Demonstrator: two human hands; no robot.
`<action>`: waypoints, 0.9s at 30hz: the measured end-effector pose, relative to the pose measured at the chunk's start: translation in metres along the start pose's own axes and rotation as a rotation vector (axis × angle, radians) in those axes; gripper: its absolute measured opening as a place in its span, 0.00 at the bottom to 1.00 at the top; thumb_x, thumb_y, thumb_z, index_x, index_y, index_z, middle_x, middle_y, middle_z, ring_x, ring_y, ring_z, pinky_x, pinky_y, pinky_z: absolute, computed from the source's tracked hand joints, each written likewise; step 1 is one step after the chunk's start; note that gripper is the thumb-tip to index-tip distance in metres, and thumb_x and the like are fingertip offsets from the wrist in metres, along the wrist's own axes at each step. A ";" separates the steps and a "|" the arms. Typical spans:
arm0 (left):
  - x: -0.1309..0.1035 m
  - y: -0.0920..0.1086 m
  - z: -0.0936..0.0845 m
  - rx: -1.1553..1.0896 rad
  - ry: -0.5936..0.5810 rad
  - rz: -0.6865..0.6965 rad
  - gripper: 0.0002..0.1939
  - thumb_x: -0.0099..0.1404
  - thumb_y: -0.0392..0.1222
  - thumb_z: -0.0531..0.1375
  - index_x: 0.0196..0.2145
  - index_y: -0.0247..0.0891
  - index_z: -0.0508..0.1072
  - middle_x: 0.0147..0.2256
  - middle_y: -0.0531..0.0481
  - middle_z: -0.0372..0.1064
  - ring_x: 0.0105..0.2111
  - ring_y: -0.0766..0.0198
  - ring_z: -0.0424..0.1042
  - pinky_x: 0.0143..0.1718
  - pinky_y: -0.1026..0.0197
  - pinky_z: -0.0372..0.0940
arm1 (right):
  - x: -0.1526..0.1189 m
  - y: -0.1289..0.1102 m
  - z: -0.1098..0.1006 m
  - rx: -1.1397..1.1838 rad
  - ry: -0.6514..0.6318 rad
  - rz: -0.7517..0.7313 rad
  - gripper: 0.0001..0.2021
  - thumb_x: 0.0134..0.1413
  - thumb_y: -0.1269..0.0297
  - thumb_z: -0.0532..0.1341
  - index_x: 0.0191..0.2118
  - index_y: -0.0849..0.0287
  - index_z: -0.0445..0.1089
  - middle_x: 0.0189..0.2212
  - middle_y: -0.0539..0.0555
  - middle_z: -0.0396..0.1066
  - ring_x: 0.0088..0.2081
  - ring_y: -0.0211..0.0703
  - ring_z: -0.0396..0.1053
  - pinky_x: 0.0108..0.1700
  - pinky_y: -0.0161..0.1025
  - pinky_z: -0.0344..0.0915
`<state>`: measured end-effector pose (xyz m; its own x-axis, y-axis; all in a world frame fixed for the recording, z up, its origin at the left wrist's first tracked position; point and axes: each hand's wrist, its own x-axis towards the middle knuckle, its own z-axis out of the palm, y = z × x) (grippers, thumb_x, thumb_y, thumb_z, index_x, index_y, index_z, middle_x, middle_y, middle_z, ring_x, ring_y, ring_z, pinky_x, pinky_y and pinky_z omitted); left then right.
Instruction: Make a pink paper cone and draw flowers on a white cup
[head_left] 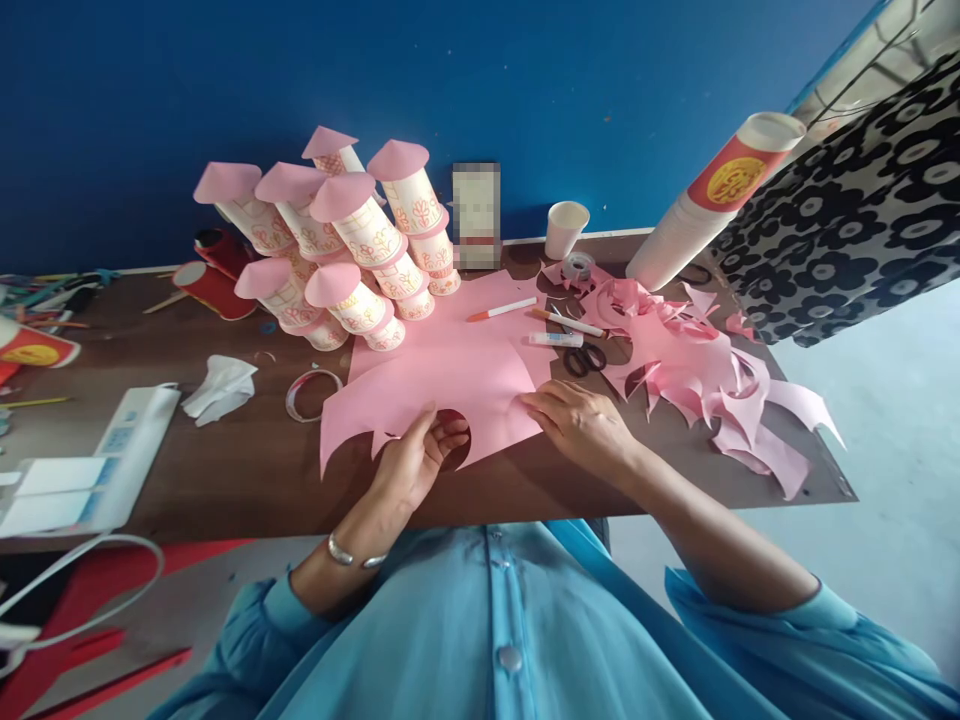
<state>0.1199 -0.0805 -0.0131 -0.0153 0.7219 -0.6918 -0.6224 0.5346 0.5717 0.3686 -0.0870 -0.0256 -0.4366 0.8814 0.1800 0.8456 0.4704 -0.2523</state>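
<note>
Cut pink sheet (450, 370), frame centre, between both hands; left hand (420, 450) half-open, right hand (581, 425) pinching its edge. Brown table (247, 470); blue wall (600, 90) above.

A blue shirt (442, 640) with loose sleeves (277, 620) has round buttons (510, 658) down its middle. Between shirt and left hand (420, 455): an open silver bangle (340, 552).

A craft workspace, by the look of the counter (247, 465): paper scraps (694, 350), scissors (583, 360), markers (502, 309) and decorated paper-cup towers (367, 240).
</note>
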 end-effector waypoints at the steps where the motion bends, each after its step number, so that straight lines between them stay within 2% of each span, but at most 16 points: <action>1: 0.000 -0.001 0.000 0.012 -0.008 -0.011 0.20 0.77 0.31 0.55 0.28 0.30 0.77 0.25 0.46 0.78 0.25 0.64 0.80 0.27 0.65 0.75 | -0.002 -0.002 -0.002 -0.008 0.008 -0.013 0.13 0.76 0.66 0.56 0.50 0.55 0.79 0.43 0.56 0.81 0.43 0.45 0.78 0.41 0.37 0.69; 5: 0.001 -0.003 -0.001 0.082 -0.047 -0.050 0.17 0.75 0.32 0.60 0.27 0.30 0.78 0.24 0.45 0.78 0.24 0.64 0.80 0.27 0.65 0.75 | -0.005 -0.012 -0.012 -0.013 0.081 -0.090 0.12 0.75 0.68 0.57 0.52 0.57 0.77 0.43 0.57 0.80 0.42 0.46 0.78 0.40 0.39 0.71; 8: 0.001 -0.002 -0.003 0.125 -0.071 -0.074 0.15 0.73 0.34 0.64 0.27 0.29 0.79 0.25 0.44 0.80 0.26 0.63 0.81 0.29 0.65 0.76 | -0.004 -0.019 -0.013 -0.012 0.067 -0.137 0.12 0.75 0.68 0.56 0.53 0.57 0.77 0.44 0.58 0.80 0.42 0.47 0.77 0.40 0.40 0.73; 13: -0.007 0.007 -0.012 0.072 -0.091 -0.052 0.07 0.69 0.31 0.65 0.33 0.29 0.83 0.37 0.41 0.85 0.41 0.58 0.85 0.40 0.64 0.79 | 0.001 -0.026 -0.002 0.023 -0.039 -0.159 0.12 0.72 0.70 0.61 0.56 0.56 0.76 0.54 0.60 0.79 0.54 0.52 0.76 0.49 0.46 0.77; 16: -0.019 0.011 -0.026 0.120 -0.126 -0.027 0.04 0.64 0.33 0.70 0.38 0.31 0.84 0.45 0.40 0.85 0.43 0.59 0.85 0.40 0.66 0.79 | 0.002 -0.030 0.007 0.038 -0.079 -0.199 0.14 0.70 0.71 0.63 0.58 0.57 0.75 0.59 0.61 0.77 0.59 0.54 0.74 0.55 0.50 0.77; 18: -0.027 0.012 -0.036 0.188 -0.188 -0.019 0.10 0.59 0.37 0.75 0.38 0.33 0.85 0.47 0.41 0.84 0.39 0.60 0.84 0.32 0.68 0.77 | 0.002 -0.032 0.012 0.020 -0.091 -0.234 0.15 0.69 0.72 0.63 0.58 0.58 0.75 0.61 0.62 0.76 0.60 0.55 0.73 0.57 0.52 0.77; 21: -0.037 0.015 -0.049 0.367 -0.352 -0.068 0.18 0.56 0.49 0.78 0.40 0.35 0.85 0.35 0.44 0.82 0.24 0.68 0.74 0.18 0.70 0.66 | 0.004 -0.036 0.016 -0.017 -0.114 -0.263 0.14 0.69 0.73 0.62 0.57 0.58 0.75 0.61 0.62 0.75 0.60 0.55 0.73 0.56 0.51 0.77; 24: -0.043 0.020 -0.054 0.565 -0.444 0.013 0.18 0.59 0.54 0.75 0.39 0.37 0.84 0.31 0.49 0.77 0.22 0.71 0.68 0.20 0.70 0.63 | 0.007 -0.041 0.016 -0.051 -0.140 -0.250 0.13 0.69 0.73 0.62 0.56 0.58 0.75 0.61 0.60 0.76 0.58 0.55 0.74 0.54 0.50 0.77; 27: -0.045 0.028 -0.051 0.782 -0.421 0.196 0.15 0.63 0.54 0.72 0.40 0.39 0.85 0.32 0.48 0.76 0.24 0.69 0.68 0.24 0.69 0.64 | 0.012 -0.044 0.012 -0.060 -0.161 -0.212 0.12 0.68 0.71 0.64 0.55 0.57 0.75 0.59 0.60 0.77 0.56 0.53 0.75 0.51 0.48 0.77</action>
<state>0.0631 -0.1202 0.0115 0.3180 0.8500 -0.4199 0.0721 0.4199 0.9047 0.3229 -0.0970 -0.0235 -0.6450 0.7611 0.0680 0.7446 0.6460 -0.1680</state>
